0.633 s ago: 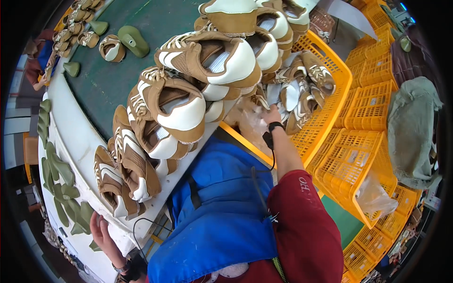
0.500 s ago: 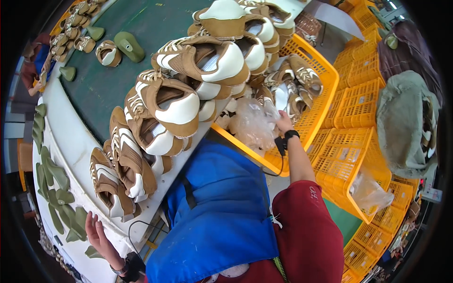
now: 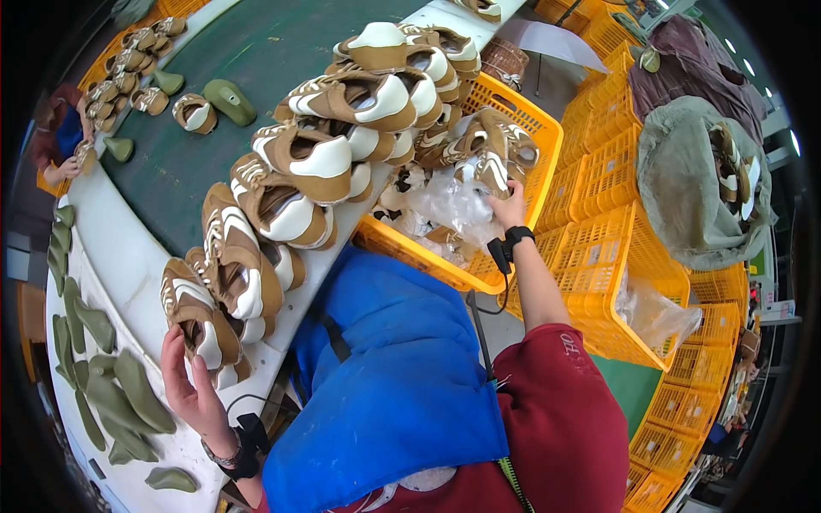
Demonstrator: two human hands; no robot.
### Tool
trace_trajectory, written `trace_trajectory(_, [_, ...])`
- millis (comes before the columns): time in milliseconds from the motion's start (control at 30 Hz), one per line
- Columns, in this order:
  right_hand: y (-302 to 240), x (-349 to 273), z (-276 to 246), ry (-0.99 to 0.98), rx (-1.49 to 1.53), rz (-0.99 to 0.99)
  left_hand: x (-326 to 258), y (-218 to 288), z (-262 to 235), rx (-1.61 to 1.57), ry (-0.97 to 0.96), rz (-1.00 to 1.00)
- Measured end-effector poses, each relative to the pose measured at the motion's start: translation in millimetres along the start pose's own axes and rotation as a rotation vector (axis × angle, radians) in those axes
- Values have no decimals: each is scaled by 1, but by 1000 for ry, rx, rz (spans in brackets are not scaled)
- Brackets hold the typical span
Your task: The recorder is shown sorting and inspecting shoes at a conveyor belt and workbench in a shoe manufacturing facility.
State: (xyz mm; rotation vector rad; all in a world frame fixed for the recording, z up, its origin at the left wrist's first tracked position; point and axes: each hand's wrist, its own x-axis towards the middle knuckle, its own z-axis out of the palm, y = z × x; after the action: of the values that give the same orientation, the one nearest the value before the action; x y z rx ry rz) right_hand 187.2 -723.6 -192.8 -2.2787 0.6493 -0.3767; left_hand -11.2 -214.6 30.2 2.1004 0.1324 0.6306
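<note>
My right hand [image 3: 510, 207] reaches into a yellow plastic crate [image 3: 554, 162], its fingers closed on the edge of a crumpled clear plastic bag [image 3: 453, 205]. Right beside those fingers lies a brown and white sneaker [image 3: 493, 162], among several more in the crate. Over at the table's near end, my left hand [image 3: 195, 389] is open, thumb apart from the fingers. Its fingertips are at the last brown and white sneaker [image 3: 184, 295] of the stacked row; whether they touch it I cannot tell.
A long pile of sneakers [image 3: 368, 94] lines the table edge beside a green belt [image 3: 256, 43]. Green shoe lasts [image 3: 141, 393] lie along the left. Stacked yellow crates [image 3: 633, 265] and a grey-green cloth-covered container [image 3: 684, 197] stand right. Another person's hand [image 3: 64, 171] works at far left.
My left hand has risen to the end sneaker. My right hand has drawn the plastic bag rightward within the crate, and the view has shifted.
</note>
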Motion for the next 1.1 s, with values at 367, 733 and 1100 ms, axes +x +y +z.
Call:
trace_trajectory(367, [9,-45,-2,-749,-1193,-260,-21,-14,-3,22,5,-206])
trace_trajectory(733, [-85,49,-91,-80,-838,-492,0,-12,15,78,-72,-197])
trace_trajectory(1100, [-2,-49,80,-1058,-1235,-701,2,4,24,139,-48,-273])
